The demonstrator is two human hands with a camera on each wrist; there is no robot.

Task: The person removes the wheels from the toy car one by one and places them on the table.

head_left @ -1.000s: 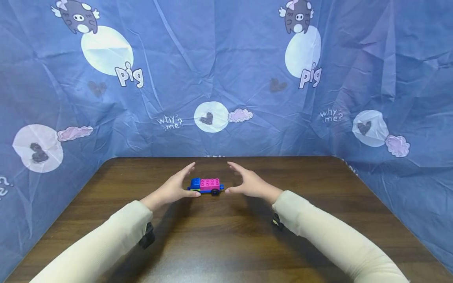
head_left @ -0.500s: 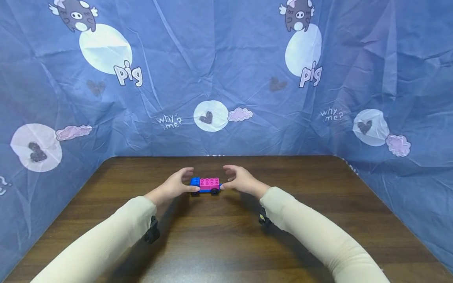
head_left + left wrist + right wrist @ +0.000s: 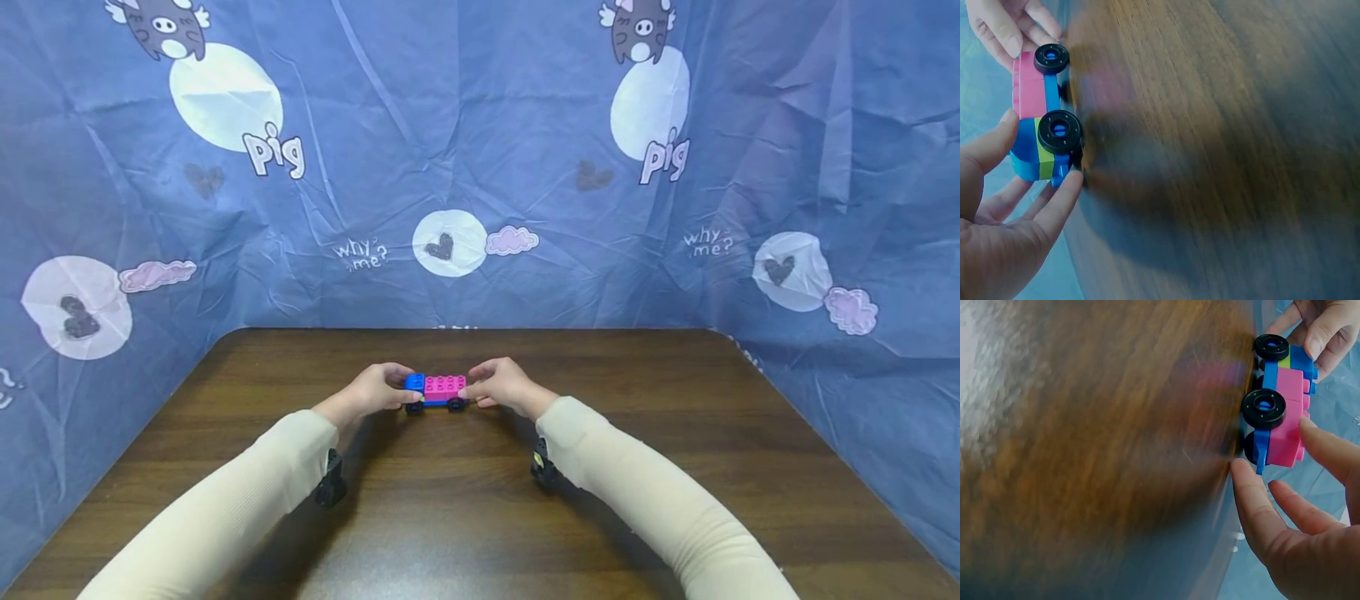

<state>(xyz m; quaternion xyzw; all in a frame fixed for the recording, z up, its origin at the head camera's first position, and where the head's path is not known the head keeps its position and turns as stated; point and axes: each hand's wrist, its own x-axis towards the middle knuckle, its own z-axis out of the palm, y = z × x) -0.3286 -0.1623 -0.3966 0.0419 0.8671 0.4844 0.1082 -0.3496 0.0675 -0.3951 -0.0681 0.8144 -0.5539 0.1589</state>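
Note:
A small building-block toy car [image 3: 442, 389] stands on the table between my two hands, with pink studded bricks, a blue block and a lime-green strip at the left end, and black wheels. My left hand [image 3: 371, 392] grips the blue end, its thumb on the near side and its fingers around the end. At the pink end, my right hand [image 3: 508, 388] holds the car with its thumb [image 3: 1329, 444] against the pink brick and its fingers by the blue hitch. In the left wrist view, the wheels [image 3: 1060, 130] facing me are plainly visible.
The brown wooden table [image 3: 450, 517] reaches to a blue printed cloth [image 3: 450, 167] hung behind it and at both sides. Black wrist devices [image 3: 330, 479] sit beneath the cream sleeves [image 3: 622, 475].
Both hands have closed in on the toy car from its two ends, the right hand moving left. Their fingers were spread apart from it a second ago; the car stays in place.

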